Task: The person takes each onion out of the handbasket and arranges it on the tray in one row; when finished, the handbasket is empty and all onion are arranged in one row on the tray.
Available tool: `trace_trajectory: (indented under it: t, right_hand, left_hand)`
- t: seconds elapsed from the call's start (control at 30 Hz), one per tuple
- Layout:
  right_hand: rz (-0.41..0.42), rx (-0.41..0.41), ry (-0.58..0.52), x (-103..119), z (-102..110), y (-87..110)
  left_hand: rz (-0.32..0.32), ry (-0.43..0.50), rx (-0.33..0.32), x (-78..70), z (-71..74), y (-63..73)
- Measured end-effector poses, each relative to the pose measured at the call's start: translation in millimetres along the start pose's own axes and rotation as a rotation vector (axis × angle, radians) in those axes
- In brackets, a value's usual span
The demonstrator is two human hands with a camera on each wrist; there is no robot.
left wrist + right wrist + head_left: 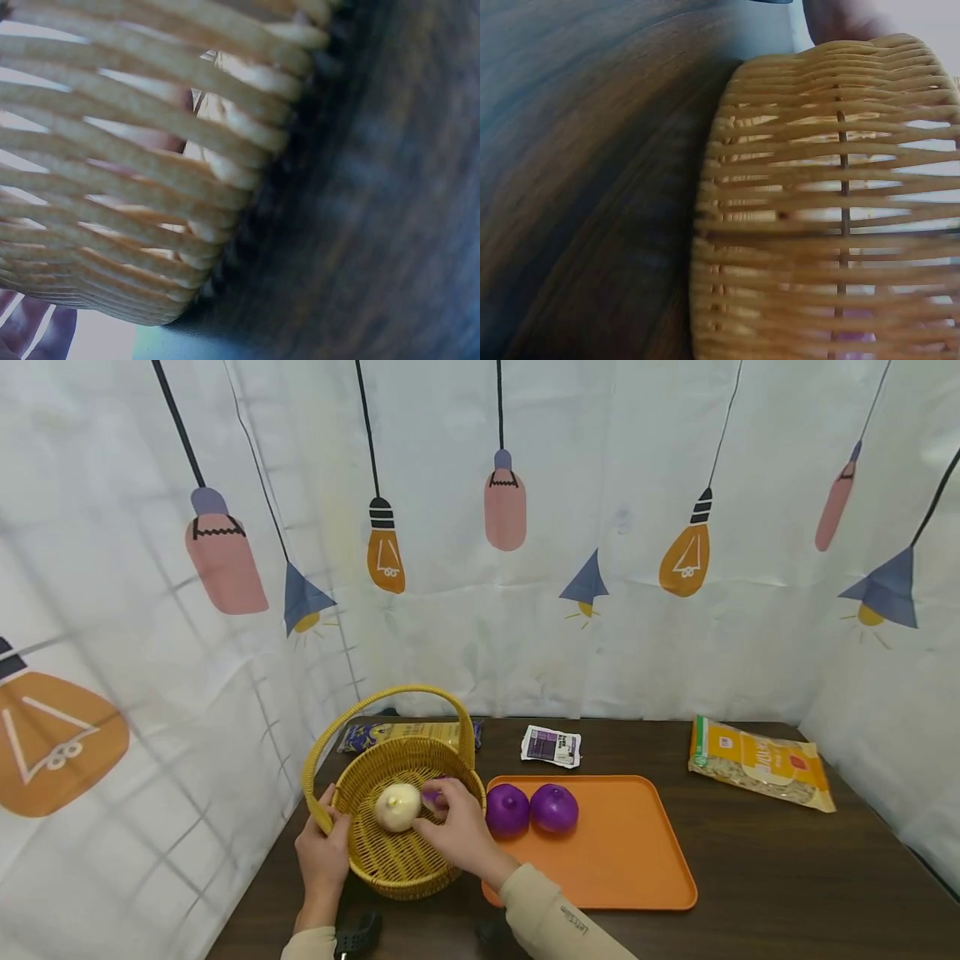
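Observation:
A yellow wicker basket [405,877] with a tall hoop handle stands on the table; its weave fills much of both wrist views. At its left rim, by the foot of the handle, my left hand [324,847] grips the basket. Inside lies a white onion [397,807]. My right hand [461,831] reaches over the right rim, its curled fingers and thumb around a purple onion [432,797], which they partly hide. Two more purple onions [507,811] [554,808] sit side by side on an orange tray [615,868], just right of the basket.
Behind the basket lies a long yellow and blue packet [408,732]. A small white and purple sachet [551,747] is behind the tray. Far right on the dark table [780,877] lies a yellow bag [761,764]. A patterned curtain [465,635] closes off the back.

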State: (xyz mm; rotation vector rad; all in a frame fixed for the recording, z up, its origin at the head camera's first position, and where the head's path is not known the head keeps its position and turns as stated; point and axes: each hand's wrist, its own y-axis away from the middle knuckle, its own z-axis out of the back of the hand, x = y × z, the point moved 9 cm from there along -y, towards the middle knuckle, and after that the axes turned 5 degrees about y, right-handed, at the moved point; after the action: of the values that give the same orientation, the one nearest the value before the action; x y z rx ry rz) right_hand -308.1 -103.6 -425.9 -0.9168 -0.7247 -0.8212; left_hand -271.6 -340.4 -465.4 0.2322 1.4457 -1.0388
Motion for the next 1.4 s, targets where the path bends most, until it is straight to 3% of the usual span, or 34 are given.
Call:
trace_trajectory:
  t: [0.33,0.6,0.8,0.9,1.23,1.4]
  right_hand:
    - [-0.057,0.071,-0.073,-2,-21,-11.5]
    - [-0.059,0.092,0.008,1,-31,-17.1]
    - [0.03,0.149,0.242,7,-46,-21.5]
    - [0.05,0.176,0.305,10,-51,-22.7]
    - [0.008,0.167,0.291,3,-54,-32.1]
    - [-0.012,0.209,0.28,-2,-59,-32.5]
  left_hand:
    - [-0.001,-0.015,0.003,0.1,2.1,-1.1]
    - [0.01,-0.03,-0.013,0.1,2.7,-0.9]
    - [0.009,-0.01,-0.02,1.1,4.0,0.1]
    - [0.004,-0.008,-0.017,0.5,4.4,-0.5]
    - [0.016,-0.033,-0.006,0.6,2.0,1.8]
    - [0.006,-0.018,-0.004,0.3,0.5,2.4]
